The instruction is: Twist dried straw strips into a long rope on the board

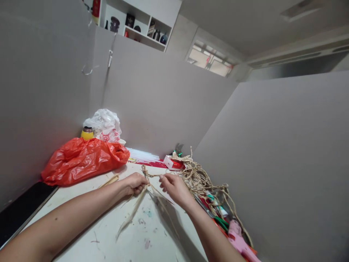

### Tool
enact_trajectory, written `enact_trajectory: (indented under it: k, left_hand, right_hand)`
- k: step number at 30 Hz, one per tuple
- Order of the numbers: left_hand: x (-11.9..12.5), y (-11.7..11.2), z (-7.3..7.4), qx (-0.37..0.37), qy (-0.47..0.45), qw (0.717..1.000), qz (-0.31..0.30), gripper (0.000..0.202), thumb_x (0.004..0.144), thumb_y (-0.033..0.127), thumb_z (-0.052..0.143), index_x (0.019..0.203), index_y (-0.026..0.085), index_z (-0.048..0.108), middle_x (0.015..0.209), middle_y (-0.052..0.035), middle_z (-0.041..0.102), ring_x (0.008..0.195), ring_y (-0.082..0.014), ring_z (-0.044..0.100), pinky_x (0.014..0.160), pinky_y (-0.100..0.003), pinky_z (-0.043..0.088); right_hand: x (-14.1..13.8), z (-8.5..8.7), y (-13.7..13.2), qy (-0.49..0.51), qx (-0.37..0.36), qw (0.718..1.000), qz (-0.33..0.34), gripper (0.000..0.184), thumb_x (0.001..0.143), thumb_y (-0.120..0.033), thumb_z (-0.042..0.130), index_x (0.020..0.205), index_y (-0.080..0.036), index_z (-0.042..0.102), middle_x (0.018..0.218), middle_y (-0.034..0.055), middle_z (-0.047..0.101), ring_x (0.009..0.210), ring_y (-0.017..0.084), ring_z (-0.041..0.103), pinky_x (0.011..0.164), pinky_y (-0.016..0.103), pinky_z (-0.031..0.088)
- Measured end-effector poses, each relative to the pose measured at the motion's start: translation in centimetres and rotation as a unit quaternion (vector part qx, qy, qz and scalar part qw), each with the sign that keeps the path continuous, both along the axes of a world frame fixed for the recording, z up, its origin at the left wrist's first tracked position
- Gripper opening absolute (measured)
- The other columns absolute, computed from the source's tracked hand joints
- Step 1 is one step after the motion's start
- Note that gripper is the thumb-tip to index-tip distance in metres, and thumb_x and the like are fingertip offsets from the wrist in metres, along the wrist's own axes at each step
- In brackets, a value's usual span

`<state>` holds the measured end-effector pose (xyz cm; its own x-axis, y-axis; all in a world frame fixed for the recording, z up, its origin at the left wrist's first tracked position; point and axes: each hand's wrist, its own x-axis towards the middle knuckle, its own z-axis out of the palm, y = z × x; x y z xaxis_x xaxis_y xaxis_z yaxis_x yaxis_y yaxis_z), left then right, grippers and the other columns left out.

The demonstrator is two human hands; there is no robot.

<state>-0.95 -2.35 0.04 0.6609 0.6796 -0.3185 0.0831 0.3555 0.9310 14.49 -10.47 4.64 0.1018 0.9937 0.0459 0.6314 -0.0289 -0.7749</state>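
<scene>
Mid-table, my left hand (136, 183) is closed in a pinch on dry straw strands (134, 210), whose loose ends fan down over the white tabletop. A short twisted loop of straw cord (144, 170) stands up just beyond its fingertips. To the right, my right hand (173, 185) has its fingers curled, with the thumb side toward the cord. One thin twisted length runs from the knot to these fingers, which appear closed on it; the fingertips are partly hidden. Beyond the right hand lies a tangled heap of straw rope (200, 178).
A red plastic bag (84, 160) lies at the left, with a white plastic bag (105, 123) and a yellow jar (87, 133) behind. At the right are a red-and-white box (173, 163), green-handled scissors (221, 222) and a pink glue gun (240, 240). Grey partitions (152, 98) enclose the table (147, 233).
</scene>
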Motion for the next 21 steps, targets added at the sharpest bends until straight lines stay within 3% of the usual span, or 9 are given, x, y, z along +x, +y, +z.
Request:
enact_trajectory:
  k: [2, 8, 12, 17, 21]
  left_hand:
    - [-0.1, 0.1, 0.0, 0.006, -0.004, 1.000, -0.015, 0.026, 0.056, 0.029, 0.066, 0.055, 0.016, 0.044, 0.040, 0.0115, 0.027, 0.036, -0.0013, 0.017, 0.041, -0.019, 0.008]
    - [0.0, -0.3, -0.1, 0.028, 0.002, 1.000, -0.010, 0.024, 0.056, 0.031, 0.065, 0.053, 0.015, 0.048, 0.042, 0.0051, 0.044, 0.034, -0.0016, 0.022, 0.039, -0.021, 0.008]
    - [0.1, -0.6, 0.1, 0.026, 0.008, 1.000, 0.010, 0.024, 0.052, 0.029, 0.067, 0.051, 0.016, 0.047, 0.038, 0.0084, 0.037, 0.033, -0.0015, 0.020, 0.039, -0.021, 0.008]
    - [0.2, -1.0, 0.5, 0.042, 0.037, 0.998, 0.032, 0.024, 0.055, 0.029, 0.067, 0.051, 0.017, 0.046, 0.034, 0.0099, 0.032, 0.031, -0.0025, 0.019, 0.039, -0.022, 0.007]
    - [0.1, -1.7, 1.0, 0.052, 0.052, 0.997, 0.014, 0.022, 0.058, 0.032, 0.066, 0.056, 0.016, 0.051, 0.036, 0.0102, 0.031, 0.032, -0.0025, 0.018, 0.039, -0.023, 0.006]
  right_hand:
    - [0.0, -0.4, 1.2, 0.083, -0.042, 0.996, -0.011, 0.025, 0.082, -0.038, 0.048, 0.075, -0.016, 0.058, 0.074, 0.0047, 0.064, 0.064, 0.014, 0.056, 0.056, 0.022, 0.039]
    - [-1.8, -2.6, 3.2, 0.144, -0.188, 0.968, 0.084, 0.034, 0.083, -0.044, 0.042, 0.064, -0.017, 0.048, 0.050, -0.0029, 0.048, 0.036, 0.006, 0.034, 0.037, 0.018, 0.025]
    - [-0.6, -3.1, 4.0, 0.151, -0.225, 0.956, 0.114, 0.036, 0.079, -0.051, 0.048, 0.063, -0.019, 0.040, 0.045, -0.0086, 0.035, 0.034, 0.004, 0.019, 0.033, 0.018, 0.011]
    - [0.7, -4.4, 4.6, 0.220, -0.233, 0.937, 0.141, 0.037, 0.079, -0.052, 0.048, 0.063, -0.020, 0.038, 0.045, -0.0094, 0.035, 0.034, 0.003, 0.017, 0.033, 0.017, 0.009]
    - [1.0, -4.9, 4.4, 0.230, -0.237, 0.927, 0.177, 0.035, 0.081, -0.049, 0.045, 0.063, -0.020, 0.041, 0.041, -0.0099, 0.032, 0.032, 0.004, 0.017, 0.031, 0.017, 0.010]
